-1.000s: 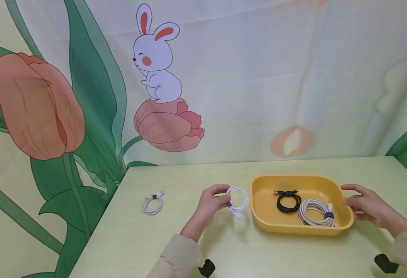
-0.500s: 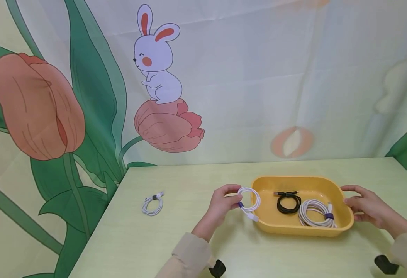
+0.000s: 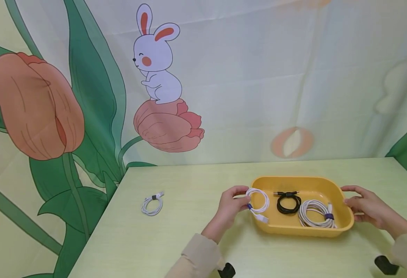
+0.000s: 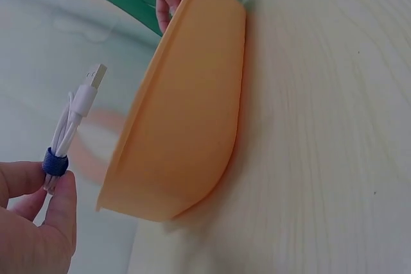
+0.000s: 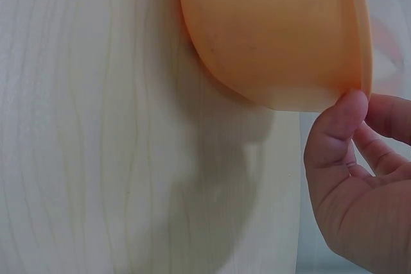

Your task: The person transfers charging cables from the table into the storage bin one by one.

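My left hand [image 3: 230, 205] pinches a coiled white USB cable [image 4: 66, 125] at its blue strap [image 4: 55, 162], between thumb and fingers. In the head view the coil overlaps the left end of a yellow plastic tray [image 3: 306, 228], and its USB plug [image 3: 262, 218] hangs at the lower side. At the tray's right end, my right hand [image 3: 372, 206] holds the rim, thumb against the outer wall. Inside the tray lie a coiled black cable [image 3: 289, 211] and a thicker white cable coil [image 3: 307, 219] with a dark blue strap.
Another small white cable coil [image 3: 152, 211] with a black strap lies at the left of the light wooden table [image 3: 127, 247]. Behind the table's back edge hangs a printed cloth [image 3: 238, 96] with a rabbit and tulips.
My left hand has moved right with the white USB cable, from beside the tray to over its left end. The right hand and the tray have stayed in place.
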